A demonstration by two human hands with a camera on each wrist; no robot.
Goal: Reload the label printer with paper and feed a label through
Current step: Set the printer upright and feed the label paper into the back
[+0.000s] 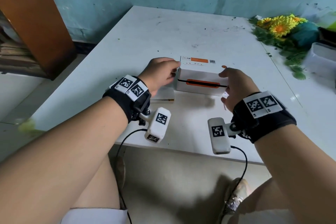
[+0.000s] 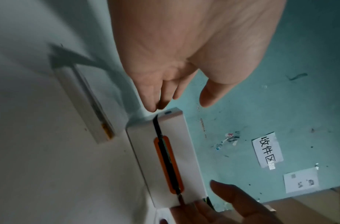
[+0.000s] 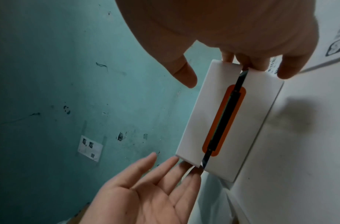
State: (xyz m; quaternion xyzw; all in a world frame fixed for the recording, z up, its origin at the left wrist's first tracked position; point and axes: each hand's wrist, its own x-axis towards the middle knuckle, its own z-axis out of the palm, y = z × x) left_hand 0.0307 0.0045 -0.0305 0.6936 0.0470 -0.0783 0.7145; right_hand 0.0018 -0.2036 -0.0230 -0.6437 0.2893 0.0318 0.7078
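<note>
Both hands at the ends of the label printer (image 1: 199,82), nothing clamped.

Printer sits near the front middle of the white surface (image 1: 181,29), orange-ringed slot (image 1: 203,83) facing me, lid down with a dark seam along the front. My left hand (image 1: 161,72) is at the printer's left end: fingers mostly straight, tips at the top corner by the seam, thumb apart above the lid; I read that grip as open, not wrapped on anything. My right hand (image 1: 236,87) is at the right end: fingertips touch the end face around the seam, thumb hangs off the front, fingers relaxed, so that grip is open too. A flat white stack (image 1: 163,94) lies just left of the printer, under my left wrist. Yellow artificial flowers (image 1: 280,25) and a clear container (image 1: 320,58) sit far right, well apart.
</note>
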